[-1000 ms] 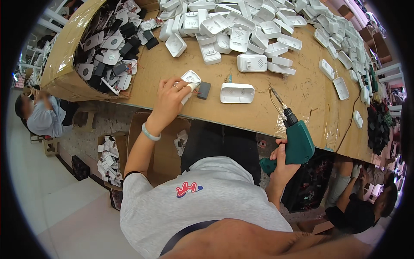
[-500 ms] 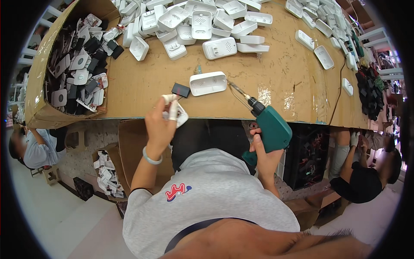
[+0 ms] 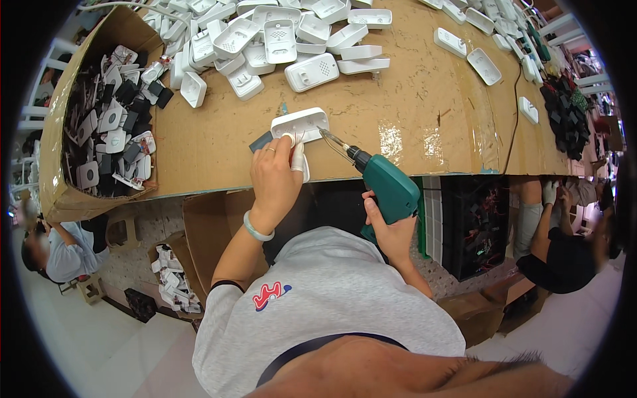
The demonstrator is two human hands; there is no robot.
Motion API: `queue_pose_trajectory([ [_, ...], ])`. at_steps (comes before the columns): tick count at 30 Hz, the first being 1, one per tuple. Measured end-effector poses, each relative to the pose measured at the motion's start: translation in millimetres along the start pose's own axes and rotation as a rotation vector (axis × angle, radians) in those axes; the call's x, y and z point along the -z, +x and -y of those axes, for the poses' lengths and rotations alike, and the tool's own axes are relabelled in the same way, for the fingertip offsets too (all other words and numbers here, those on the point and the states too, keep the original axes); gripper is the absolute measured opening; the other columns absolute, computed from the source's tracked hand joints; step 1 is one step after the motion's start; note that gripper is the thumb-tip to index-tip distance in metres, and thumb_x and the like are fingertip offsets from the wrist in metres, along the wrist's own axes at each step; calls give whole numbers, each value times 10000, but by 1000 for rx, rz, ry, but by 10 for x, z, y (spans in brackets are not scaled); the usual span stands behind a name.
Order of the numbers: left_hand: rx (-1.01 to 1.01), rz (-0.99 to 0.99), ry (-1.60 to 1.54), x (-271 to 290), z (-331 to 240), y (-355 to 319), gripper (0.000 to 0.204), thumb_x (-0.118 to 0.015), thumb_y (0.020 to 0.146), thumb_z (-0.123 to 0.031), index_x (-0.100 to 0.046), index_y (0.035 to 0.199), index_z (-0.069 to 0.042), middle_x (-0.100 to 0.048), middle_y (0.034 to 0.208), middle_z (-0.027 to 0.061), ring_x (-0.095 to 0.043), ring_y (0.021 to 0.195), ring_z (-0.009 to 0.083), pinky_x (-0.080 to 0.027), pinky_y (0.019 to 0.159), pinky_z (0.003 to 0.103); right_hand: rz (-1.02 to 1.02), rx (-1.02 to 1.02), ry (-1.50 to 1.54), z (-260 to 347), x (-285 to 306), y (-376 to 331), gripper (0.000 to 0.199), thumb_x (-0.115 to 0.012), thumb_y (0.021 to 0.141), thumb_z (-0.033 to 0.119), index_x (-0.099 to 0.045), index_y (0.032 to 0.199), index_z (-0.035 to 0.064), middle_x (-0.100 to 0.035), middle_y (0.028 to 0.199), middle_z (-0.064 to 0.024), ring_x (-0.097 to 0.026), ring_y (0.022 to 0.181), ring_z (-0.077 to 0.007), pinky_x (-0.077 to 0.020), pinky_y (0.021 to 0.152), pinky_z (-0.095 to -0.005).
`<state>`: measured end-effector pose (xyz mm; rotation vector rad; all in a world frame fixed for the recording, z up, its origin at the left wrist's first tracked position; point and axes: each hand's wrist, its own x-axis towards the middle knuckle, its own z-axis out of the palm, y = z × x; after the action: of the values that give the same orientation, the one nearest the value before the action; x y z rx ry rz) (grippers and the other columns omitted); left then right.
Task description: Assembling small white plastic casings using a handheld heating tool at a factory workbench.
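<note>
A white plastic housing [image 3: 282, 124] lies on its side near the table's front edge, its hollow facing me. My left hand [image 3: 275, 169], thumb and fingertips wrapped in white, is closed at its front rim. A small white plastic plate [image 3: 306, 171] shows beside those fingers, mostly hidden by them, with a thin wire at the fingertips. The dark square block [image 3: 260, 141] sits left of the housing, partly behind my hand. My right hand [image 3: 393, 232] grips a green pistol-shaped soldering gun [image 3: 393, 189]. Its metal tip, with a thin feed tube alongside, reaches the housing's right end.
A cardboard box [image 3: 54, 156] of white plates, dark blocks and wires stands at left. White housings [image 3: 279, 41] are piled at the back, more at far right. A black cord [image 3: 516, 123] crosses the cardboard-covered table [image 3: 424, 146]. Below right is a black crate [image 3: 474, 225]; people sit on both sides.
My left hand has moved right with the white plate, up to the housing's front. The soldering gun's tip remains at the housing's right end. The whole view has shifted slightly.
</note>
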<state>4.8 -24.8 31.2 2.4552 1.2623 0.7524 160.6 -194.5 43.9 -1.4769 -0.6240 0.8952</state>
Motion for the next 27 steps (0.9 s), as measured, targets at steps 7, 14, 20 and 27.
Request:
queue_pose_trajectory([
  [7,-30,-20,72,-47,-64,102,166,-671,791,-22,-590,935,-23,-631,852,138,-588,807,330,-416,727,432,-8,-43,-17,-60,-22,52,241,-698,928,61,-644,1139,-41,-697,988,-80,-581,648,-75,-482,559,-240],
  [14,-7,-50,160,-115,-131,163,208,-678,754,-12,-636,958,-20,-616,988,147,-544,913,340,-413,798,435,-18,-30,-58,-89,-74,112,173,-717,923,86,-684,1044,-33,-687,879,-42,-577,629,-70,-469,554,-233],
  [20,6,-167,180,-123,-214,196,258,-686,700,33,-648,952,-5,-567,1251,162,-440,1150,382,-351,978,498,-18,21,-95,-193,-74,153,159,-722,921,94,-691,1019,-28,-675,826,-29,-579,622,-66,-467,550,-227],
  [27,38,-113,139,-198,-123,230,274,-691,715,30,-641,982,-8,-564,1322,132,-438,1205,384,-313,992,538,-41,3,-108,-217,-90,187,164,-752,893,116,-730,982,-20,-729,797,-29,-633,667,-74,-506,613,-247],
])
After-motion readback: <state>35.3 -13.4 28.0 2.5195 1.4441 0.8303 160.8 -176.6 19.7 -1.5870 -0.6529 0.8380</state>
